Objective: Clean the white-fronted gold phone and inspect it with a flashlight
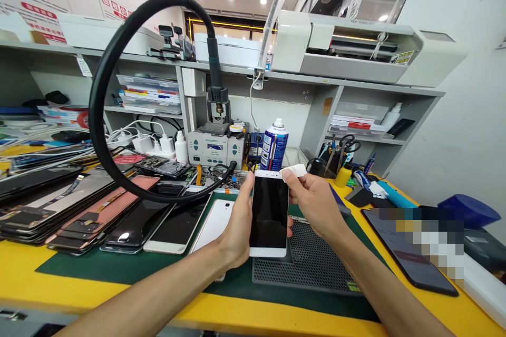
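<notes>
Holding a white phone (269, 221) with the left hand (237, 221), closed around its long left side, with the thumb along that edge toward the top and with fingertips peeping past the right edge. Pinching a white wipe (295, 170) narrowly with the right hand (318, 200), at the phone's top right corner. Keeping the phone screen outward over the left part of a grey mat (312, 263); cannot tell whether touching it with the bottom edge. Between the phone and the right forearm (377, 271), leaving open room over the grey mat. Nearer, running out past its front edge to a strip of green mat (130, 268), then to the yellow front edge of the desk (23, 268). Behind the phone's top edge, hemmed in by a blue spray can (273, 147). To the left, tight again, crowded by a second phone (211, 221) lying partly behind the left hand, and by a pale-edged phone (177, 226) beside it. Above these, bounded by a black hose (97, 105), looping wide from behind the grey machine (209, 152). Past the right forearm, bordered by a dark tablet (411, 253) lying on the desk
</notes>
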A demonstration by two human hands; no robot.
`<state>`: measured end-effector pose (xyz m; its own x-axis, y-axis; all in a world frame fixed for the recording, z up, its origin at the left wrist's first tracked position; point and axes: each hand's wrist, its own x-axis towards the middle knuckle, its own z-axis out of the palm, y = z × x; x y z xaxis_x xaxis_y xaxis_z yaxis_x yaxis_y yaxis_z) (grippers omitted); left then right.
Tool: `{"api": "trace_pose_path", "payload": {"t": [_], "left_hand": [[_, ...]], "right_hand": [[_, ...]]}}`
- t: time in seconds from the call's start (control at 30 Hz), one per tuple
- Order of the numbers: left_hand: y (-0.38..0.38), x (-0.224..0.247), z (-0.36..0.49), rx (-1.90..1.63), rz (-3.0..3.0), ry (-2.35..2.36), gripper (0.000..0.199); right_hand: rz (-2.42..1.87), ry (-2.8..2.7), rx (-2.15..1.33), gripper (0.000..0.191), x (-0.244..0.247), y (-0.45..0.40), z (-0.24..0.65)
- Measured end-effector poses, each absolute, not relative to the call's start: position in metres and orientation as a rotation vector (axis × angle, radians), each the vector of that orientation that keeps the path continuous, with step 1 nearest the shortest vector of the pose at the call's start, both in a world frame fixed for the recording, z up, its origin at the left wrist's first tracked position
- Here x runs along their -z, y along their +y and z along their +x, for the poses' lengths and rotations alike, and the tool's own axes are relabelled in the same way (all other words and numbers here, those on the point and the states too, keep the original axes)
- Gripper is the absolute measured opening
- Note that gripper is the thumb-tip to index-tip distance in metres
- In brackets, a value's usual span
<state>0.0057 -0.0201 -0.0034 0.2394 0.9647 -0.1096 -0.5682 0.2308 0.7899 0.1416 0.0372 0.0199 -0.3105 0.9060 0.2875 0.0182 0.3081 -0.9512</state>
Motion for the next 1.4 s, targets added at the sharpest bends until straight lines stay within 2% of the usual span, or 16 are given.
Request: {"api": "trace_pose_path", "payload": {"t": [0.3,0.47,0.7,1.03,1.4], "left_hand": [[-0.020,0.004,0.008,-1.140,0.748,0.756,0.089],[-0.020,0.006,0.012,-1.112,0.771,0.814,0.092],[-0.022,0.005,0.016,-1.142,0.787,0.816,0.089],[-0.023,0.000,0.015,-1.229,0.792,0.711,0.076],[-0.018,0.005,0.007,-1.163,0.735,0.739,0.087]], "right_hand": [[-0.962,-1.578,-1.142,0.042,-0.020,0.040,0.141],[-1.074,-1.564,-0.996,0.050,-0.024,0.034,0.135],[-1.145,-1.549,-1.092,0.056,-0.019,0.030,0.128],[-1.189,-1.591,-1.035,0.053,-0.016,0.029,0.125],[-0.906,-1.626,-1.351,0.031,-0.023,0.033,0.138]]}}
